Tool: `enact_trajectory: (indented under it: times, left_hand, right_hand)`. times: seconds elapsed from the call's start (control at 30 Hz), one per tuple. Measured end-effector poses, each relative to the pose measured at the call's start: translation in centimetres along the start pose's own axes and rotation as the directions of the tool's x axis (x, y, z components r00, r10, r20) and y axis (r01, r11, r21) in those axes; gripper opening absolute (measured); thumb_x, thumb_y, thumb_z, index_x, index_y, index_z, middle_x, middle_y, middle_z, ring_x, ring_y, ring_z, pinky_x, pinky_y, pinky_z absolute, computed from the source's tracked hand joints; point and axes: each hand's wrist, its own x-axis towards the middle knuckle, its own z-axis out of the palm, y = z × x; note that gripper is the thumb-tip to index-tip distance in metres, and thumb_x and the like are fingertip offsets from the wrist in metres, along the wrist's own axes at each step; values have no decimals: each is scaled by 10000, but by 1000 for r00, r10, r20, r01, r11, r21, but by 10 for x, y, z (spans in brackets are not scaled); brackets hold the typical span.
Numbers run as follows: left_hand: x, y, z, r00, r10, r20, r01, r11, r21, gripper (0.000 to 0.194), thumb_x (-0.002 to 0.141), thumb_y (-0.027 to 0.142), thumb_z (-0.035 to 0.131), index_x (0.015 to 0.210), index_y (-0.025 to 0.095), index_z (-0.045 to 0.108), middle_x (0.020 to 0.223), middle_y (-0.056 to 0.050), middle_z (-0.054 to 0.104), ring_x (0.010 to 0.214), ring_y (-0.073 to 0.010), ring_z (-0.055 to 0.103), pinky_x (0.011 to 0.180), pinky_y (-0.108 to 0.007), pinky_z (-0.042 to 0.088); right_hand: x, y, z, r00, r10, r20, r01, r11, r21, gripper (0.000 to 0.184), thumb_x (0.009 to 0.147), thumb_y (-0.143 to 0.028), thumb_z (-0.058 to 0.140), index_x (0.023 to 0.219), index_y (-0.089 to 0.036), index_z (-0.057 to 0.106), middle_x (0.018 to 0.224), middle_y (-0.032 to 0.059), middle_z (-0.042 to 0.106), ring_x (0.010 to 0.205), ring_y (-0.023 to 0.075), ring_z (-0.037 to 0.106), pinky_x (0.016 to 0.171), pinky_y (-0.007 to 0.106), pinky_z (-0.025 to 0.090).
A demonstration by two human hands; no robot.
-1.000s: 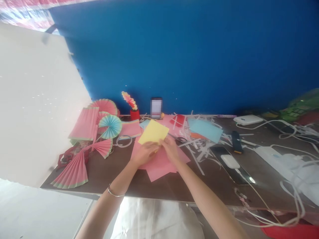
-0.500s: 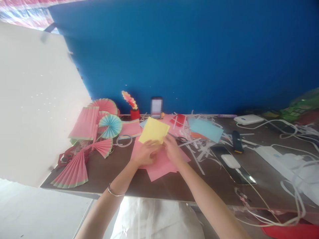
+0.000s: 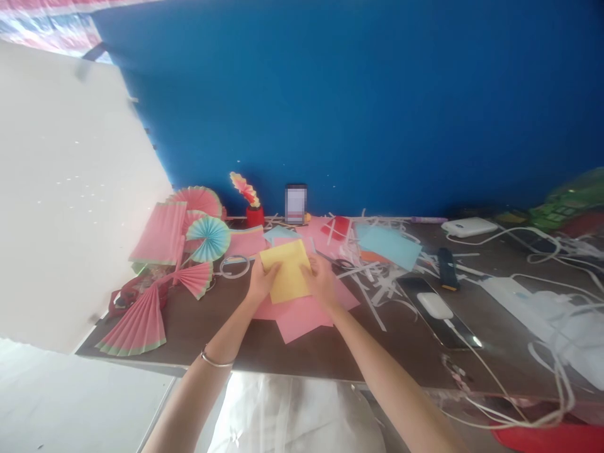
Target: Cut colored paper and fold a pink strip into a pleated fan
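The left hand (image 3: 262, 280) and right hand (image 3: 321, 277) are gripping opposite edges of a yellow paper sheet (image 3: 289, 283), holding it between them over pink sheets (image 3: 304, 319), its long axis pointing away, leaning slightly left.

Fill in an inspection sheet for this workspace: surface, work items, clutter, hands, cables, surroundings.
Surface: dark brown table, largely covered by paper and devices.
Work items: yellow paper, held above pink sheets.
Clutter: white paper strips scattered right of the sheets; pleated pink fan and blue paper rosette at left.
Hands: left hand and right hand grip opposite sides of the yellow paper, thumbs on top.
Cables: white cables loop at right, some past the front edge; one reaches a white device on a dark phone.
Surroundings: blue wall behind, white panel at left; other people: nothing seen.
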Motion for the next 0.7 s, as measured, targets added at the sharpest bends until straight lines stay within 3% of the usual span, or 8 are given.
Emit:
enact_trajectory:
  times: [0.13, 0.37, 0.53, 0.7]
  left_hand:
    - [-2, 7, -1, 1000, -12, -10, 12, 1000, -6, 323, 736, 285, 612, 1015, 167, 500, 988, -80, 622, 934, -207, 597, 732, -302, 509]
    - [-1, 9, -4, 1000, -29, -8, 29, 999, -20, 338, 724, 301, 624, 1008, 174, 489, 1004, -81, 619, 921, -205, 604, 727, -306, 514]
    - [0, 4, -4, 993, -115, 6, 115, 989, -90, 354, 709, 316, 640, 987, 172, 477, 965, -92, 622, 828, -202, 629, 653, -307, 528]
    - [-2, 6, -3, 995, -85, 58, 91, 991, -101, 339, 699, 325, 649, 959, 161, 506, 929, -87, 632, 837, -204, 625, 668, -307, 519]
  right_hand:
    - [2, 5, -2, 1000, 16, -9, -16, 999, -34, 343, 776, -386, 528, 1068, -209, 557, 1006, 100, 637, 867, 231, 631, 770, 385, 503]
    - [4, 8, -5, 996, -84, 6, 84, 988, -126, 305, 846, -343, 402, 1052, -197, 574, 1074, 104, 629, 1008, 236, 577, 876, 395, 443]
    - [8, 9, -4, 1000, 12, 2, -12, 999, -32, 255, 825, -368, 416, 884, -183, 582, 927, 100, 653, 861, 234, 607, 758, 367, 473]
    - [7, 6, -5, 999, 48, -18, -48, 999, -8, 266, 802, -414, 458, 889, -184, 559, 901, 82, 634, 843, 225, 586, 760, 357, 441]
